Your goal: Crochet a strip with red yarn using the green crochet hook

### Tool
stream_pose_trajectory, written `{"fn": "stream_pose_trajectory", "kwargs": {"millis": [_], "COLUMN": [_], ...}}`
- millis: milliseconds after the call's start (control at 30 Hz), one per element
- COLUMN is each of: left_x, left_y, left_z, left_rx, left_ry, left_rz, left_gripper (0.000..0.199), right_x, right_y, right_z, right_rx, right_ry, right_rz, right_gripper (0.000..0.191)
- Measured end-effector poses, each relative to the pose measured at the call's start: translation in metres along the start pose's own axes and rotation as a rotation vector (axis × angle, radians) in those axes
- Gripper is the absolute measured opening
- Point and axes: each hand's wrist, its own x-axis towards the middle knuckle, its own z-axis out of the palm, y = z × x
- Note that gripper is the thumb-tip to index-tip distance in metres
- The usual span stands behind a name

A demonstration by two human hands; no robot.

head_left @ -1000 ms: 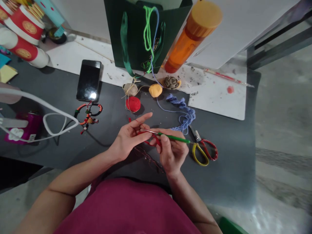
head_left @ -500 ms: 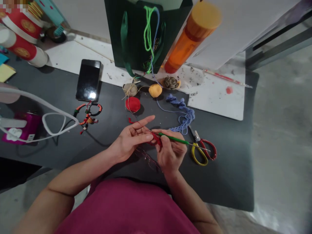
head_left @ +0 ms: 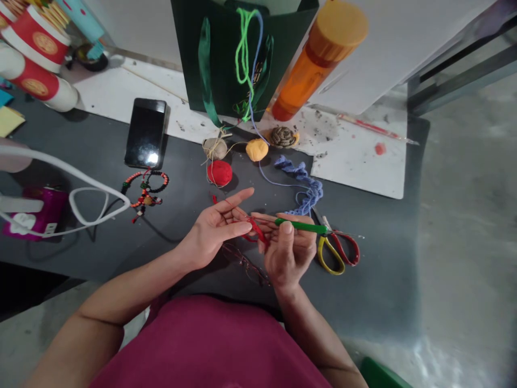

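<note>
My right hand grips a green-handled crochet hook that lies level and points left into a small piece of red yarn work. My left hand is palm up, forefinger stretched out, pinching that red piece, with a red strand running over the fingers toward the red yarn ball on the dark table. Both hands hover just above the table's near edge.
Red-and-yellow scissors lie right of my right hand, with blue crochet work behind. Glasses rest under my hands. Further back: yellow ball, twine ball, green bag, orange bottle, phone, bead bracelets, white cable.
My right hand has drawn the hook to the right, out along the red yarn, and levelled it. The left forefinger stays stretched out.
</note>
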Motion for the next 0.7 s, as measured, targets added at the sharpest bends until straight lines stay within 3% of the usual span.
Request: {"fn": "stream_pose_trajectory", "kwargs": {"millis": [167,367,467,567,700], "left_x": [0.002,0.004,0.003,-0.001,-0.007], "left_y": [0.003,0.004,0.003,0.004,0.008], "left_z": [0.0,-0.005,-0.005,-0.003,0.0], "left_rx": [-0.087,-0.105,-0.068,0.05,0.316], "left_ry": [-0.053,-0.15,-0.174,-0.149,-0.04], "left_rz": [-0.081,-0.122,-0.121,-0.061,0.112], "left_gripper": [0.048,0.043,0.042,0.046,0.057], "right_x": [0.003,0.011,0.014,0.013,0.012], "right_y": [-0.002,-0.005,-0.007,-0.007,-0.006], "right_z": [0.001,0.0,-0.003,-0.002,0.002], "right_rx": [0.048,0.144,0.197,0.242,0.216], "right_ry": [-0.037,-0.073,-0.149,-0.232,-0.213], "right_rz": [0.051,0.195,0.306,0.363,0.3], "right_gripper": [0.012,0.019,0.024,0.031,0.033]}}
